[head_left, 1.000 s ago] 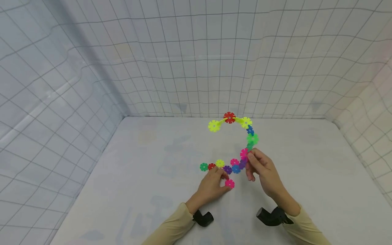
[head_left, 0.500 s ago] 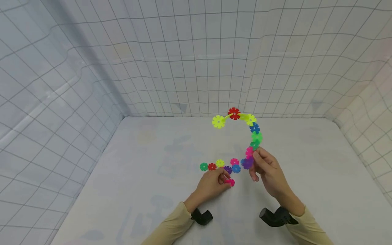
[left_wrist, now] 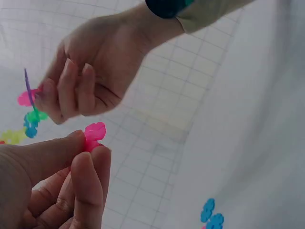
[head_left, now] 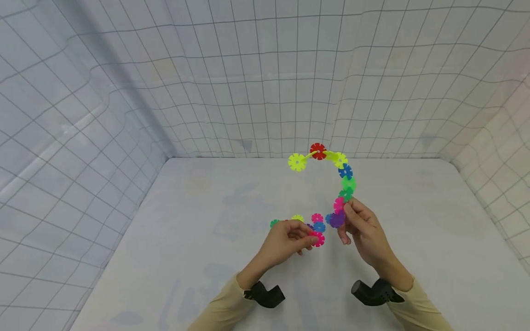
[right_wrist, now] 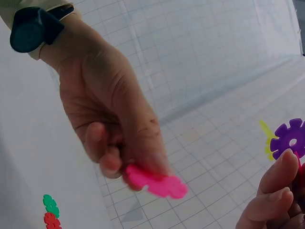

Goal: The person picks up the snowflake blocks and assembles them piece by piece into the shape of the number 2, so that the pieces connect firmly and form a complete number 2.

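Observation:
Between thumb and fingers my left hand (head_left: 281,241) pinches a pink notched snowflake disc (head_left: 319,239), raised above the table. The right wrist view shows this pink disc (right_wrist: 164,185) nearly edge-on. My right hand (head_left: 366,230) holds the lower end of a curved chain of linked snowflake discs, gripping near its pink disc (head_left: 338,204) with a purple disc (head_left: 337,219) at the end. From there the chain arcs up through teal, green, a blue disc (head_left: 345,171), yellow and a red disc (head_left: 318,151) to a yellow disc (head_left: 296,162). The two hands are apart.
Loose discs lie in a group on the white table (head_left: 198,197), partly covered by my left hand: a green one (head_left: 273,223), a yellow one (head_left: 297,217), a pink one (head_left: 317,217) and a blue one (head_left: 319,227). White grid-lined sheeting (head_left: 265,92) encloses the back and sides.
My left hand has lifted the pink disc from beside the loose discs and brought it slightly right and up. My right hand has shifted the chain a little right and upward.

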`<act>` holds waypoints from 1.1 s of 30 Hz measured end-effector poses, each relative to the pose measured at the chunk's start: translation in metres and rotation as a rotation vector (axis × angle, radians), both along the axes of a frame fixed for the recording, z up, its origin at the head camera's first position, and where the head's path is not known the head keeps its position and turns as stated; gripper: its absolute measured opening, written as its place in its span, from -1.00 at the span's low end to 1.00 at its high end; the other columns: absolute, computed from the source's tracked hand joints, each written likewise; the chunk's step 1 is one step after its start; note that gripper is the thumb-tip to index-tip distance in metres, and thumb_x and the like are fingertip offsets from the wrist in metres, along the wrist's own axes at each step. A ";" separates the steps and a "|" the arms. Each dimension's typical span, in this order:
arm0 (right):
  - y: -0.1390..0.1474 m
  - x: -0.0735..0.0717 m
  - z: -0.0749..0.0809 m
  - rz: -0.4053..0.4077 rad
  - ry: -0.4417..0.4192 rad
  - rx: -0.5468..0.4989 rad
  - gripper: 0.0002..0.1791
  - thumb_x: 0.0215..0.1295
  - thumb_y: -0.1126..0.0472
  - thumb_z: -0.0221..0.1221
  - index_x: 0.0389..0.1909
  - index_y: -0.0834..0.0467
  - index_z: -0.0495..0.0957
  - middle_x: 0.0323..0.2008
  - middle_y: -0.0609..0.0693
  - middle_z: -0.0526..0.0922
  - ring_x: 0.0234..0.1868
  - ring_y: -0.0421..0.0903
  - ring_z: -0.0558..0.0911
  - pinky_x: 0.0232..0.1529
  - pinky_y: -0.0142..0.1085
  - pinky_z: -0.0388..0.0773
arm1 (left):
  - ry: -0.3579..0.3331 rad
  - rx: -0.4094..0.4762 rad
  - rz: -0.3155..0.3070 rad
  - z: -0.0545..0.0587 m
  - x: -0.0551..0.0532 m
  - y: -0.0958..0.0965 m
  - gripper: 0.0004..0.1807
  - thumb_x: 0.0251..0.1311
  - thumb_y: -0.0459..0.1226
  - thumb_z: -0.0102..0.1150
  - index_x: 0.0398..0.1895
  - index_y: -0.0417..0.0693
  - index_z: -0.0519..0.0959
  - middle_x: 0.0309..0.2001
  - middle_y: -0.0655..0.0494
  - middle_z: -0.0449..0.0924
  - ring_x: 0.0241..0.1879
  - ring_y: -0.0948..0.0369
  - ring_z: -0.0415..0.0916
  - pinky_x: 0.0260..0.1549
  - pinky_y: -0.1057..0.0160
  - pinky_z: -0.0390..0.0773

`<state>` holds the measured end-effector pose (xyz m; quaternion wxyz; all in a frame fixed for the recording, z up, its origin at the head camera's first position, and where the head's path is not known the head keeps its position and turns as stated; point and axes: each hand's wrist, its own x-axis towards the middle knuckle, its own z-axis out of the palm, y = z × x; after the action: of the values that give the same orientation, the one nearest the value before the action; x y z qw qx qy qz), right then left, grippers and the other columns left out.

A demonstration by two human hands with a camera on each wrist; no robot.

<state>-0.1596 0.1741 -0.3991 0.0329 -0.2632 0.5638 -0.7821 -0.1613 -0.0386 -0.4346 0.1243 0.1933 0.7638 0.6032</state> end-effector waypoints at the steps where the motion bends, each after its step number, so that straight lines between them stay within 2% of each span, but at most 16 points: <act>1: 0.000 0.000 0.000 -0.006 0.007 -0.004 -0.71 0.53 0.33 -0.29 -0.19 0.18 0.44 -0.54 0.00 0.49 -0.69 -0.13 0.39 -0.69 -0.39 0.38 | -0.015 0.029 0.001 0.004 0.002 0.001 -0.83 0.12 -0.25 0.33 -0.30 -0.17 0.63 -0.48 0.12 0.66 -0.44 -0.05 0.63 -0.49 0.07 0.63; 7: -0.002 0.000 -0.003 -0.028 -0.007 0.020 -0.75 0.53 0.32 -0.25 -0.24 0.17 0.42 -0.60 0.01 0.43 -0.69 -0.14 0.39 -0.69 -0.39 0.36 | -0.099 0.179 0.010 0.022 0.012 0.002 -0.82 0.11 -0.32 0.33 -0.30 -0.27 0.62 -0.45 0.00 0.68 -0.45 0.03 0.66 -0.40 0.14 0.64; 11: -0.003 0.000 -0.004 -0.030 0.001 0.043 -0.76 0.53 0.32 -0.24 -0.28 0.16 0.39 -0.64 0.02 0.39 -0.70 -0.14 0.39 -0.68 -0.39 0.37 | -0.110 0.191 0.042 0.031 0.016 0.004 -0.84 0.10 -0.33 0.34 -0.28 -0.24 0.65 -0.43 0.00 0.69 -0.42 -0.03 0.66 -0.38 0.14 0.64; 16: -0.002 0.000 -0.004 -0.040 0.015 0.071 -0.76 0.53 0.32 -0.24 -0.32 0.16 0.37 -0.65 0.03 0.38 -0.70 -0.12 0.38 -0.69 -0.37 0.37 | -0.070 0.172 0.070 0.047 0.024 0.008 -0.87 0.09 -0.38 0.33 -0.29 -0.26 0.67 -0.45 0.00 0.68 -0.43 -0.07 0.65 -0.38 0.17 0.64; 22: -0.003 0.001 -0.003 -0.043 0.019 0.080 -0.76 0.52 0.33 -0.24 -0.32 0.17 0.36 -0.64 0.04 0.39 -0.69 -0.12 0.40 -0.69 -0.37 0.37 | -0.013 0.226 0.054 0.071 0.036 0.007 -0.88 0.09 -0.46 0.30 -0.33 -0.40 0.64 -0.49 -0.11 0.66 -0.48 -0.17 0.61 -0.45 0.18 0.64; 25: -0.004 0.001 -0.003 -0.039 0.025 0.081 -0.76 0.52 0.34 -0.24 -0.35 0.18 0.34 -0.64 0.05 0.37 -0.70 -0.11 0.39 -0.70 -0.35 0.37 | 0.010 0.244 0.048 0.072 0.037 0.007 -0.89 0.08 -0.47 0.30 -0.34 -0.41 0.64 -0.50 -0.12 0.66 -0.50 -0.16 0.61 -0.49 0.16 0.64; 33: -0.006 0.004 -0.005 -0.045 0.036 0.118 -0.77 0.51 0.35 -0.21 -0.37 0.20 0.33 -0.63 0.06 0.38 -0.70 -0.09 0.40 -0.70 -0.31 0.38 | 0.041 0.220 0.081 0.045 0.029 0.006 -0.89 0.07 -0.42 0.34 -0.34 -0.31 0.67 -0.47 -0.08 0.68 -0.54 0.13 0.65 -0.52 0.14 0.63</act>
<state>-0.1559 0.1678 -0.4045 0.0203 -0.2620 0.6151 -0.7433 -0.1328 -0.0326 -0.3891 0.0621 0.1872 0.7027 0.6836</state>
